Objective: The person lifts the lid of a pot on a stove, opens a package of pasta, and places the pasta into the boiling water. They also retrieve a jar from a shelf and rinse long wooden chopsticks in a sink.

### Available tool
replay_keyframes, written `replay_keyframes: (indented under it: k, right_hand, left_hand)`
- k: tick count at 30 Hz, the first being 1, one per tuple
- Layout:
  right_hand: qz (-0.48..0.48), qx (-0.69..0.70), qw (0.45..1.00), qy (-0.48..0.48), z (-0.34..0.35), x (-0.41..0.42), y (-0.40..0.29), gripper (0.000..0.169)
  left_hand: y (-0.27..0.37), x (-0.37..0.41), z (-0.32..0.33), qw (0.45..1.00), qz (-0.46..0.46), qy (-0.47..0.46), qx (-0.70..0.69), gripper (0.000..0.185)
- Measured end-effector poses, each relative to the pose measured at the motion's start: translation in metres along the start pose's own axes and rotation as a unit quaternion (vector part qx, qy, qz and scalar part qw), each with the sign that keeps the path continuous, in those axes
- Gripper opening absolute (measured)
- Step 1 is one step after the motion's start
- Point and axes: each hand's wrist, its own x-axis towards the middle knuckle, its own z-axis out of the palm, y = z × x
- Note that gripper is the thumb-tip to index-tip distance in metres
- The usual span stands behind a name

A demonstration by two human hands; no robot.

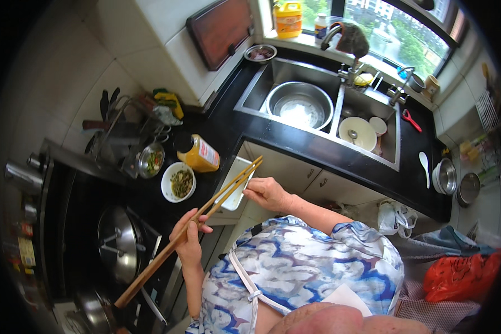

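Note:
My left hand is closed around a pair of long wooden chopsticks, whose thin ends point up and to the right. Those ends cross over a white rectangular tray at the counter's edge. My right hand is beside the tray's right rim, fingers curled; whether it holds anything is hidden. Left of the tray, a white bowl holds chopped greens. A bottle of yellow-orange liquid stands behind it, and a small metal bowl with chopped green and red bits is to the left.
A stove with a lidded metal pan is at left, below a knife rack. The double sink contains a metal basin and a cream bowl. A white spoon and metal bowls lie at right.

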Motion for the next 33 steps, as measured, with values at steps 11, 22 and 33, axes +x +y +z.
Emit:
replay_keyframes:
  k: [11,22,33]
  right_hand:
    - [0.036,-0.016,0.998,-0.045,-0.023,-0.006,-0.031,0.054]
    - [0.048,-0.072,0.986,-0.144,-0.007,-0.030,-0.021,0.028]
    - [0.023,-0.051,0.994,-0.091,-0.003,-0.031,-0.027,0.027]
  left_hand:
    - [-0.003,0.012,0.021,0.995,-0.015,-0.102,-0.014,0.029]
    - [-0.012,0.016,0.032,0.979,-0.033,-0.199,-0.032,0.026]
    - [-0.013,0.017,0.041,0.974,-0.032,-0.225,0.029,0.026]
